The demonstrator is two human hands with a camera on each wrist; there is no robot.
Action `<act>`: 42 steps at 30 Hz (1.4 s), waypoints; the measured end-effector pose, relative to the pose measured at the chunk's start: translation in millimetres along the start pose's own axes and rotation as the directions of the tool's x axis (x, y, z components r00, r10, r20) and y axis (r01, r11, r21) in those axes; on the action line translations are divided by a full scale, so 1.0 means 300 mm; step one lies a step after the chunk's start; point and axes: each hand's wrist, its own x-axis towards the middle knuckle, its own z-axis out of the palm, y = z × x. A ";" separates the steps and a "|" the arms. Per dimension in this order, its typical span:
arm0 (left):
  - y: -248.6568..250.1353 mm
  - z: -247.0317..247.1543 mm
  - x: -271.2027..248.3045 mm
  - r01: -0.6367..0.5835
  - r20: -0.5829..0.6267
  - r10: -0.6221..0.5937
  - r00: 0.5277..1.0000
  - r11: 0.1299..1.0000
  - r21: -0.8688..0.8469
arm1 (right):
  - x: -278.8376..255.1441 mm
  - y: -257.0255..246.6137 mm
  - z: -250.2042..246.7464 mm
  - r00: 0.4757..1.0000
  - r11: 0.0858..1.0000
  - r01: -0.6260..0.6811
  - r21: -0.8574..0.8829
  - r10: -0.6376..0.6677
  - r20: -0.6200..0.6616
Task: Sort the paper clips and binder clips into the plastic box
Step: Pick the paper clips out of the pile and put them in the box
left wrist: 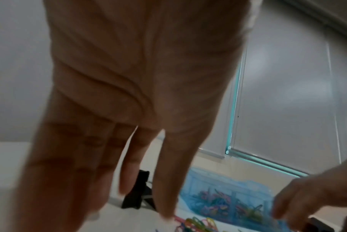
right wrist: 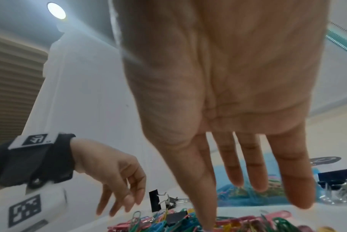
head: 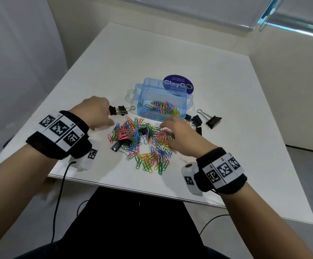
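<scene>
A heap of coloured paper clips [head: 148,146] lies on the white table [head: 152,53] in front of a translucent blue plastic box [head: 139,94], which holds more paper clips. Two black binder clips [head: 142,130] [head: 118,145] sit in the heap. My left hand [head: 103,116] hovers at the heap's left with loosely hanging fingers that hold nothing, just beside a pair of black binder clips [head: 119,110]. My right hand [head: 170,133] is spread over the heap's right side, fingers [right wrist: 238,172] straight, thumb tip down among the paper clips [right wrist: 168,222].
Several more black binder clips [head: 213,120] lie to the right of the box. A purple round sticker [head: 180,81] shows behind it. The table's near edge [head: 133,189] is close to my body, with cables hanging below.
</scene>
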 end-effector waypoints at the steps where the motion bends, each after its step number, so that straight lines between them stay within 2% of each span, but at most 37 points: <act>1: 0.004 0.004 -0.013 0.000 0.075 -0.002 0.997 1.000 0.023 | 0.000 -0.001 0.005 0.998 0.999 0.015 -0.029 -0.013 0.065; 3: 0.015 0.026 -0.025 -0.038 0.174 0.035 0.984 0.999 0.011 | -0.012 0.001 0.027 0.985 0.996 0.057 -0.065 -0.045 0.168; 6: 0.047 0.062 -0.029 -0.173 0.213 0.188 0.959 0.981 -0.085 | -0.038 0.018 0.044 0.983 0.991 0.128 -0.032 -0.122 0.134; 8: 0.071 0.075 -0.030 -0.264 0.207 0.272 0.940 0.962 -0.066 | -0.052 0.023 0.035 0.991 0.996 0.086 -0.004 -0.085 0.100; 10: 0.092 0.081 -0.025 -0.312 0.207 0.313 0.927 0.949 -0.040 | -0.066 0.023 0.026 0.993 1.000 -0.014 -0.024 0.016 0.116; 12: 0.112 0.080 -0.020 -0.357 0.163 0.353 0.921 0.934 -0.003 | -0.076 0.012 0.030 0.989 0.995 -0.064 -0.081 0.074 0.128; 16: 0.146 0.071 -0.010 -0.471 0.013 0.471 0.882 0.880 0.062 | -0.048 -0.010 0.044 0.990 0.993 -0.059 -0.105 0.072 0.124; 19: 0.186 0.069 -0.001 -0.555 0.044 0.554 0.832 0.827 0.087 | -0.012 -0.025 0.032 0.996 0.995 -0.031 -0.099 0.039 0.078; 23: 0.223 0.075 0.019 -0.587 0.141 0.571 0.809 0.797 0.143 | 0.009 -0.012 0.021 1.000 0.998 -0.003 -0.065 0.003 -0.003; 29: 0.242 0.102 0.039 -0.588 0.127 0.574 0.809 0.794 0.157 | -0.011 0.040 -0.040 0.994 0.956 -0.108 0.271 0.110 0.008; 35: 0.263 0.120 0.049 -0.596 0.135 0.582 0.802 0.792 0.128 | 0.025 0.053 -0.179 0.974 0.884 -0.083 0.460 0.171 -0.152; 39: 0.271 0.110 0.028 -0.603 0.145 0.586 0.797 0.785 0.143 | 0.089 0.041 -0.248 0.935 0.868 0.014 0.496 0.165 -0.315; 42: 0.268 0.109 0.019 -0.629 0.173 0.607 0.776 0.767 0.127 | 0.140 0.028 -0.236 0.933 0.901 0.009 0.434 0.148 -0.328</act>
